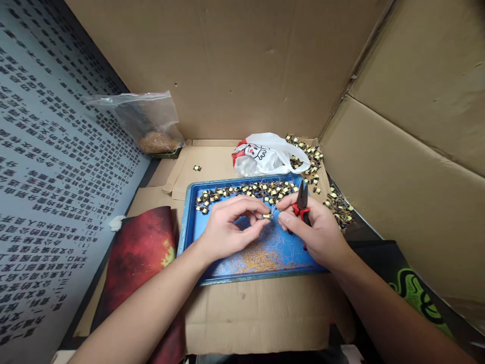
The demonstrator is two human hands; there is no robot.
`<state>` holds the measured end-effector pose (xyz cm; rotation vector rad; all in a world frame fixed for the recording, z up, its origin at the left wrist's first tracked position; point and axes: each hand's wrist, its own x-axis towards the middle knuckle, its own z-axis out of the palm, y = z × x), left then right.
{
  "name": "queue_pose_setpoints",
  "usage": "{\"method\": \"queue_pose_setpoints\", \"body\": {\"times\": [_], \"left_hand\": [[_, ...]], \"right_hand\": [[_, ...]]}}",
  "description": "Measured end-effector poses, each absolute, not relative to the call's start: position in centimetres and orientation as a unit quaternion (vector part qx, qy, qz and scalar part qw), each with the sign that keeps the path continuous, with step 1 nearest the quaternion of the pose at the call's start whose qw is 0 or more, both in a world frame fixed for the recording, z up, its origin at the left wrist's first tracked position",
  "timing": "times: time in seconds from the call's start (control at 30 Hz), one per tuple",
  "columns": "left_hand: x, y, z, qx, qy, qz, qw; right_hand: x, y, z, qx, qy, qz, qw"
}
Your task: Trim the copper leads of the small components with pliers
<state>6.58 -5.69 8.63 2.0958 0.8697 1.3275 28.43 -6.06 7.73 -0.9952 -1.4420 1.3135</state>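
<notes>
Between the thumb and fingers of my left hand (235,222) is a small transformer (266,216), a black part with a yellow-wrapped middle and thin wire ends. My right hand (316,227) has a pair of pliers (302,197) with red handles tucked in the palm, jaws pointing up and away. Its thumb and index fingertip are close to the transformer's right end; whether they pinch a wire is too small to tell. Both hands are above a blue tray (227,277). Along the tray's far side lie several like transformers (265,189), and copper-coloured wire clippings (261,259) cover its near part.
Behind the tray lies a white and red plastic bag (261,156). More transformers (341,206) are heaped to the right. A clear bag of clippings (157,141) stands back left. A red patterned mat (140,258) lies left; cardboard walls (242,65) enclose the back and right.
</notes>
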Motion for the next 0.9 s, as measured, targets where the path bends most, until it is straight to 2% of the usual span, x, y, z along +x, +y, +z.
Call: {"method": "queue_pose_setpoints", "body": {"times": [0.4, 0.7, 0.9], "left_hand": [[6.58, -5.63, 8.88, 0.773, 0.323, 0.488, 0.246], [6.62, -5.63, 8.85, 0.796, 0.313, 0.473, 0.212], [6.69, -5.7, 8.83, 0.804, 0.304, 0.459, 0.224]], "right_hand": [[28.16, -6.41, 8.33, -0.408, -0.637, 0.476, 0.449], [28.59, -5.95, 8.35, -0.393, -0.769, 0.281, 0.419], [28.57, -5.76, 7.82, -0.369, -0.789, 0.238, 0.429]]}}
